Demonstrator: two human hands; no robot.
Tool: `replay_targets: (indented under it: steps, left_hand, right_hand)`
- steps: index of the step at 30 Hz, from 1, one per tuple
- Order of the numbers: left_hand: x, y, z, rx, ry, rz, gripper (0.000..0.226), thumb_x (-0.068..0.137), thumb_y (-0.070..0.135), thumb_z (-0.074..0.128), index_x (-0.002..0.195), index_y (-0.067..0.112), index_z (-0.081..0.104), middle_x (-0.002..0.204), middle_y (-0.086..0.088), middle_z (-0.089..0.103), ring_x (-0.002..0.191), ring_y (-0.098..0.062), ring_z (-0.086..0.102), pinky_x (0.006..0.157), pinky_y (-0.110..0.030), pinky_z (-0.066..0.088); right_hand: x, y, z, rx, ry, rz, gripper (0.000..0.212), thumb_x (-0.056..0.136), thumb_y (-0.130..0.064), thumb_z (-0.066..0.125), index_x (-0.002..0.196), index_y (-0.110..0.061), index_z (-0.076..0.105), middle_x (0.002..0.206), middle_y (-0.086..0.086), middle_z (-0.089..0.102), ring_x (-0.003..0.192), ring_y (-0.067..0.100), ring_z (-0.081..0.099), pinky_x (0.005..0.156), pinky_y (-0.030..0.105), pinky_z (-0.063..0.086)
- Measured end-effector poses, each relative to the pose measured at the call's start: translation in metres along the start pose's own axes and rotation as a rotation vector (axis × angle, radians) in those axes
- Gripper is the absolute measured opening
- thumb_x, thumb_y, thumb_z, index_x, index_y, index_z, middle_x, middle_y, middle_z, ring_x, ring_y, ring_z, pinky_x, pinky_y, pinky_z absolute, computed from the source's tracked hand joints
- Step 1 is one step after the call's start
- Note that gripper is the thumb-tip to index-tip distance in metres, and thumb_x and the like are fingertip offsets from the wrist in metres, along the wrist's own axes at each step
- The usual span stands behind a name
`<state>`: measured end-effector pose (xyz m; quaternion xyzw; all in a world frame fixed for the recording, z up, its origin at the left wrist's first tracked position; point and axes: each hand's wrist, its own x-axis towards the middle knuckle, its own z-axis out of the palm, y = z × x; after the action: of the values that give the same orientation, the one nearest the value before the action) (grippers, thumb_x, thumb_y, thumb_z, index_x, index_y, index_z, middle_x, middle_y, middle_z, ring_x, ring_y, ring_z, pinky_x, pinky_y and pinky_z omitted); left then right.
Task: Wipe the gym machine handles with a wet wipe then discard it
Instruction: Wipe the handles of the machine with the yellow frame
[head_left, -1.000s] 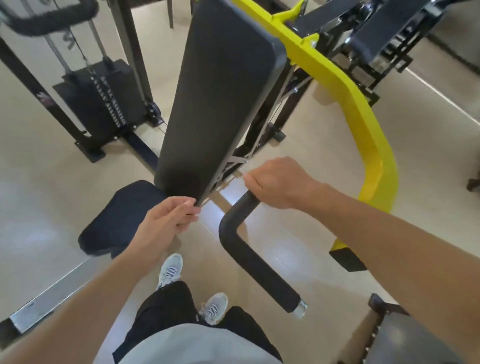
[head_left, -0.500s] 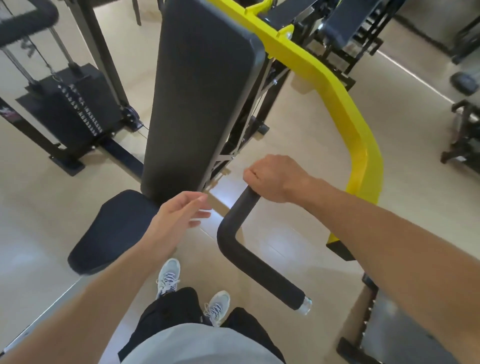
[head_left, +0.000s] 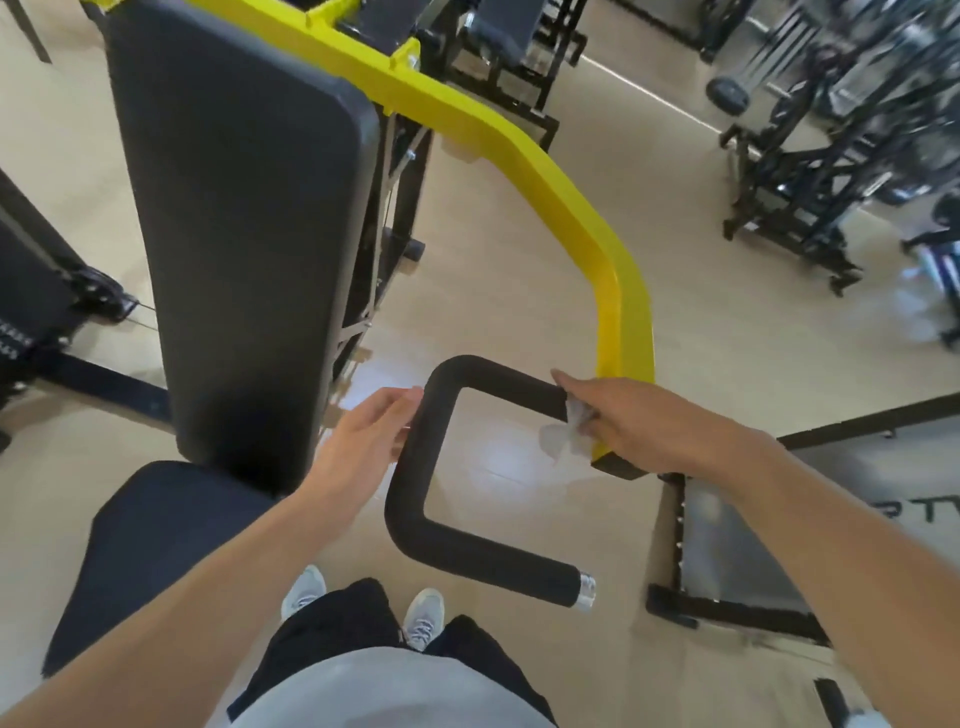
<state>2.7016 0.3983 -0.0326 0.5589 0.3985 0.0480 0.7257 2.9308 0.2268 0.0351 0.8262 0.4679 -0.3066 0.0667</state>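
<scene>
The right hand (head_left: 639, 421) pinches the wet wipe (head_left: 563, 434) on the black handle (head_left: 467, 467); the left hand (head_left: 363, 441), fingers straight, steadies it. Wiping seems under way; next comes the lower bar.

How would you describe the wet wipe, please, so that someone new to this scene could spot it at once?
Find the yellow arm of the gym machine and follow it down to the black padded handle. At the handle's top bar, the right hand pinches the wet wipe, a small crumpled, pale, see-through scrap hanging below the fingers, unlike anything nearby.
</scene>
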Motion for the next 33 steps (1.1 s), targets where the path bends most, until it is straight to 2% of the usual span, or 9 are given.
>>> replay_targets:
  steps: [2, 6, 10, 12, 17, 21, 25, 29, 33]
  left_hand:
    - [0.004, -0.007, -0.003, -0.030, 0.028, -0.028, 0.039, 0.102, 0.046, 0.045, 0.115, 0.018, 0.069, 0.106, -0.002, 0.075, 0.098, -0.018, 0.070, 0.092, -0.031, 0.054]
    - [0.005, -0.022, -0.008, -0.075, 0.033, -0.099, 0.048, 0.103, 0.048, 0.041, 0.113, 0.010, 0.070, 0.106, -0.008, 0.073, 0.096, -0.021, 0.069, 0.100, -0.039, 0.050]
    - [0.005, -0.027, -0.016, -0.069, 0.028, -0.111, 0.050, 0.102, 0.051, 0.040, 0.111, 0.013, 0.071, 0.106, -0.008, 0.075, 0.100, -0.024, 0.071, 0.107, -0.047, 0.049]
    - [0.008, -0.026, -0.022, -0.060, 0.038, -0.105, 0.051, 0.103, 0.051, 0.039, 0.109, 0.012, 0.071, 0.105, -0.008, 0.076, 0.100, -0.024, 0.072, 0.106, -0.047, 0.049]
    - [0.015, -0.021, -0.026, -0.073, 0.070, -0.102, 0.052, 0.102, 0.052, 0.041, 0.111, 0.010, 0.071, 0.106, -0.009, 0.076, 0.102, -0.026, 0.071, 0.107, -0.050, 0.048]
    - [0.013, -0.019, -0.019, -0.075, 0.097, -0.059, 0.050, 0.103, 0.051, 0.042, 0.105, 0.013, 0.074, 0.099, -0.007, 0.078, 0.100, -0.025, 0.073, 0.102, -0.048, 0.052]
    - [0.007, -0.025, -0.022, -0.119, 0.182, -0.069, 0.045, 0.100, 0.054, 0.047, 0.096, 0.020, 0.077, 0.094, -0.003, 0.078, 0.098, -0.027, 0.072, 0.097, -0.047, 0.054]
    - [-0.001, -0.035, -0.035, -0.140, 0.256, -0.076, 0.047, 0.103, 0.048, 0.043, 0.101, 0.014, 0.075, 0.097, -0.009, 0.078, 0.099, -0.029, 0.072, 0.094, -0.043, 0.054]
    - [-0.011, -0.045, -0.037, -0.162, 0.301, -0.071, 0.048, 0.104, 0.044, 0.042, 0.108, 0.007, 0.072, 0.102, -0.013, 0.076, 0.102, -0.032, 0.070, 0.099, -0.045, 0.052]
  right_hand:
    - [0.000, -0.007, 0.009, 0.029, 0.106, -0.006, 0.059, 0.105, -0.025, 0.047, 0.158, -0.030, 0.021, 0.115, -0.010, 0.059, 0.111, 0.022, 0.059, 0.089, 0.030, 0.048]
    - [0.026, -0.052, 0.016, 0.029, 0.183, -0.074, 0.068, 0.106, -0.033, 0.044, 0.160, -0.029, 0.002, 0.098, -0.012, 0.042, 0.092, 0.012, 0.045, 0.085, 0.031, 0.042]
    - [0.053, -0.085, 0.000, 0.267, 0.067, -0.123, 0.070, 0.104, -0.032, 0.049, 0.160, -0.034, 0.005, 0.138, -0.008, 0.051, 0.124, 0.016, 0.047, 0.108, 0.035, 0.037]
    - [0.056, -0.095, 0.002, 0.169, 0.126, -0.180, 0.056, 0.107, -0.027, 0.038, 0.159, -0.031, 0.017, 0.149, -0.007, 0.046, 0.132, 0.013, 0.041, 0.112, 0.035, 0.035]
    - [0.052, -0.117, 0.030, -0.046, 0.422, -0.219, 0.042, 0.103, -0.045, 0.037, 0.135, -0.026, 0.056, 0.132, -0.007, 0.059, 0.120, 0.011, 0.051, 0.103, 0.034, 0.045]
    - [0.053, -0.129, 0.030, -0.196, 0.448, -0.458, 0.036, 0.105, -0.039, 0.040, 0.101, -0.023, 0.072, 0.100, -0.006, 0.070, 0.099, 0.016, 0.058, 0.100, 0.035, 0.040]
    - [0.021, -0.166, 0.060, -0.206, 0.279, -0.780, 0.038, 0.103, -0.030, 0.046, 0.080, -0.017, 0.073, 0.071, 0.000, 0.072, 0.068, 0.017, 0.055, 0.090, 0.034, 0.036]
    - [0.022, -0.168, 0.055, -0.200, 0.229, -0.858, 0.034, 0.102, -0.028, 0.051, 0.074, -0.018, 0.067, 0.060, -0.003, 0.062, 0.058, 0.007, 0.034, 0.076, 0.027, 0.036]
    - [0.054, -0.153, 0.019, -0.412, 0.211, -0.752, 0.048, 0.106, -0.036, 0.035, 0.062, -0.023, 0.046, 0.048, -0.011, 0.026, 0.043, 0.009, 0.026, 0.068, 0.028, 0.034]
